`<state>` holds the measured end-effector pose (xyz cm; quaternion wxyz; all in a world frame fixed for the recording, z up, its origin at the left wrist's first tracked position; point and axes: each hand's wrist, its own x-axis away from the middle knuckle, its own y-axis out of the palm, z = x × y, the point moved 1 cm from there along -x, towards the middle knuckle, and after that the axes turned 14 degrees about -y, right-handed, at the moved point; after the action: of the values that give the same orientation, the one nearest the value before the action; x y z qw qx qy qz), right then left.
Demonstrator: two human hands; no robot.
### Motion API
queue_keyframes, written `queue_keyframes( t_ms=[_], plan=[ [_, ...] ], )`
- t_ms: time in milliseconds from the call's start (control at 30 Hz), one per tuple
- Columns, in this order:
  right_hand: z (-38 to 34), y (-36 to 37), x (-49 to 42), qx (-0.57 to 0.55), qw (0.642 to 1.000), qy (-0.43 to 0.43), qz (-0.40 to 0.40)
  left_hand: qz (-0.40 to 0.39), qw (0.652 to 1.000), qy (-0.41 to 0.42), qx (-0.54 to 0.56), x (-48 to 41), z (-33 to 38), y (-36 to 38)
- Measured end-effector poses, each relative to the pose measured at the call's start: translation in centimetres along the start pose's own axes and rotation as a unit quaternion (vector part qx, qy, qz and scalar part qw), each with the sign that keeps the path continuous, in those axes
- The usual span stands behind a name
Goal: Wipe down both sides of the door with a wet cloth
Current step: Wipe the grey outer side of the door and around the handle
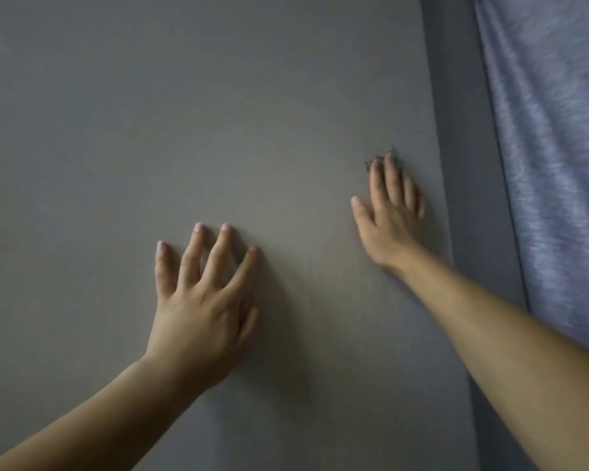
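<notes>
Near the right edge of the door (184, 113), the right hand (388, 215) lies flat on the grey-brown panel, fingers straight and close together, thumb held out to the left; under those fingers sits the cloth (392, 152), of which only a thin green and dark fringe shows past the fingertips, so the hand presses it against the door rather than gripping it; how the cloth is folded cannot be told. Toward the middle of the door, lower down and well apart from the right hand, the left hand (201, 307) is spread wide and holds nothing; its fingers (225, 228) are arched, knuckles raised, with the tips touching the panel; its thumb lies along the right side of the hand. Both bare forearms reach in from the bottom corners of the view. Just beside the door's right edge runs a darker blue-grey strip (463, 130); whether it is the frame or the door's own side cannot be told; beyond it, along the right of the view, hangs a pale blue-grey fabric (558, 147) with soft folds, blurred.
</notes>
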<state>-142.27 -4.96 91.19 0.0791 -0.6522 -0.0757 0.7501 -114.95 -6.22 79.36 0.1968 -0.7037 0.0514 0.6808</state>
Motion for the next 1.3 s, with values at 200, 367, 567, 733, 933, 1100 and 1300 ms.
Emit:
queue_keyframes(
  t_ms=[200,367,567,733,933,1100,1300],
  plan=[
    [-0.7,1.2,4.1,0.010,0.972,-0.232,-0.028,0.031,0.999,-0.008,0.001,0.2,0.4,0.9],
    [3.9,-2.0,-7.3,-0.014,1.000,0.028,0.004,0.040,0.999,-0.020,-0.006,0.2,0.8,1.6],
    [-1.8,0.4,-3.4,0.014,0.969,-0.245,-0.025,0.045,0.999,-0.018,-0.007,-0.3,1.3,1.9],
    [2.0,-2.2,-10.4,-0.014,0.999,-0.032,-0.002,0.055,0.998,-0.017,-0.017,-0.3,1.2,1.9],
    [-4.1,0.4,-5.9,0.025,0.963,-0.269,-0.018,0.051,0.998,-0.020,-0.027,-0.1,1.2,1.9],
    [3.9,-1.7,-8.3,0.020,0.993,-0.115,-0.009,0.066,0.997,-0.010,-0.031,-0.1,0.6,2.5],
    [4.8,0.0,-1.7,-0.004,0.995,-0.095,0.015,0.079,0.996,-0.006,-0.032,-0.3,0.7,3.0]
  ],
)
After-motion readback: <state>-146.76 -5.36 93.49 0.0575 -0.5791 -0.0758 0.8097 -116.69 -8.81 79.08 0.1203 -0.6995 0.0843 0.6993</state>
